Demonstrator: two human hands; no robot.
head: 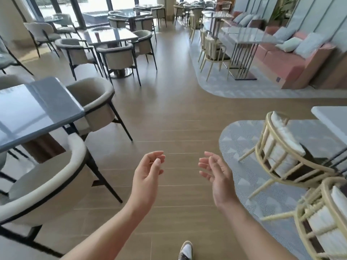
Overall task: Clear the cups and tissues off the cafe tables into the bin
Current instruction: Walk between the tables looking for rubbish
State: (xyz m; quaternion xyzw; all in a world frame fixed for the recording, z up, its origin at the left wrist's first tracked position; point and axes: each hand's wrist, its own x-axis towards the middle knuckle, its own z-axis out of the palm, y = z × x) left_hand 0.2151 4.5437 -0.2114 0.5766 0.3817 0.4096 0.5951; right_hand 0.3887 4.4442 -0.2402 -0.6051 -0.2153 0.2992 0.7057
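Note:
My left hand (148,170) and my right hand (216,173) hang in front of me over the wooden floor, palms turned toward each other. Their fingers are loosely curled and hold nothing. A brown cup (97,36) stands on a glossy square table (120,35) further down the room on the left. I see no tissues and no bin in this view.
A blue-grey table (28,113) with cushioned armchairs (93,104) is close on my left. Cream wooden chairs (281,147) and a white table (332,121) stand on a grey rug at my right. A wooden aisle (174,91) runs ahead. Pink benches (281,57) line the right wall.

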